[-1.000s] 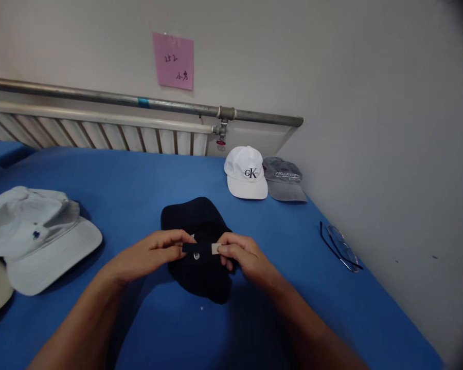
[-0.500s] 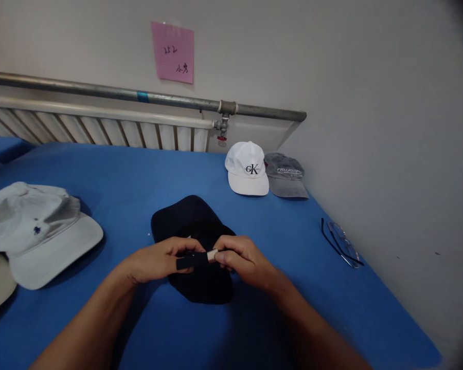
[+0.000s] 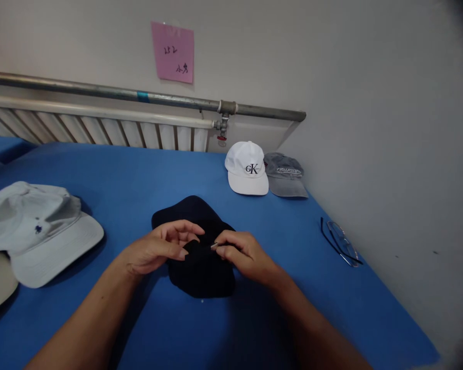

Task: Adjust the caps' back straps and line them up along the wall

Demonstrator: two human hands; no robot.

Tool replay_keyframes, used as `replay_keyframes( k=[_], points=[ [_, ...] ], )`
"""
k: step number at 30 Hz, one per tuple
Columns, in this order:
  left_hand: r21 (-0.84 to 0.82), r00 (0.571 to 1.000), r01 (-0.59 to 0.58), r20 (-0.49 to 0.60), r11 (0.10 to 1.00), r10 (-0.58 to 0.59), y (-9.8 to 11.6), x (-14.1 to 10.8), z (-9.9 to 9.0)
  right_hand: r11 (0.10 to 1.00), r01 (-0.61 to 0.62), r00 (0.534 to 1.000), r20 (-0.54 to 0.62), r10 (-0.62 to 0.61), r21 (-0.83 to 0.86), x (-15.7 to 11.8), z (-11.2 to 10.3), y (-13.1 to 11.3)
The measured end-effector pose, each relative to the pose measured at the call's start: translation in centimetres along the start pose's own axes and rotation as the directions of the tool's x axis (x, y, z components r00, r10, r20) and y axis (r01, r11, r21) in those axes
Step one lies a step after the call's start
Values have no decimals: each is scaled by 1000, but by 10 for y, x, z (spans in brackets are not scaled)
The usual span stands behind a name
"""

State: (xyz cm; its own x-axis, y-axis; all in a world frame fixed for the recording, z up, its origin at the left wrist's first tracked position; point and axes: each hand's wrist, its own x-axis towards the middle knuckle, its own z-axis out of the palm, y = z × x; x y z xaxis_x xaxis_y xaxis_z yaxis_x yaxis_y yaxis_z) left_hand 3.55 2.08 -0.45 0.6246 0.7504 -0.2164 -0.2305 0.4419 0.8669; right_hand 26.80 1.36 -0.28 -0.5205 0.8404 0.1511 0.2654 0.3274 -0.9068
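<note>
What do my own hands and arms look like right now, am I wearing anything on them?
Your left hand and right hand are bare, with no gloves. No sleeve, watch or bracelet shows on either forearm. I see no rings, though some fingers are partly hidden.

The lighting is dim and fairly even, its source out of view, with soft dark shadows spreading over the blue surface (image 3: 119, 174) below the hands. The dark cap (image 3: 202, 272) loses nearly all its folds to blackness, fine detail looks smeared, and the wide view bends toward the edges, blackening at the upper right corner.
</note>
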Motion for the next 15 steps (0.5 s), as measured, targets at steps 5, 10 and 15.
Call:
replay_keyframes(
  k=[5, 10, 15],
  points=[
    [-8, 993, 44, -109, 999, -45, 0, 3, 5, 945, 247, 952, -127, -278, -216, -4, 3, -9],
    [7, 976, 70, -206, 998, -67, -2, 6, 7, 810, 353, 911, -26, -412, -468, -9, 13, -30],
    [57, 979, 86, -190, 995, -74, -1, 3, 12, 844, 276, 945, -28, -325, -459, -8, 21, -32]
  ],
)
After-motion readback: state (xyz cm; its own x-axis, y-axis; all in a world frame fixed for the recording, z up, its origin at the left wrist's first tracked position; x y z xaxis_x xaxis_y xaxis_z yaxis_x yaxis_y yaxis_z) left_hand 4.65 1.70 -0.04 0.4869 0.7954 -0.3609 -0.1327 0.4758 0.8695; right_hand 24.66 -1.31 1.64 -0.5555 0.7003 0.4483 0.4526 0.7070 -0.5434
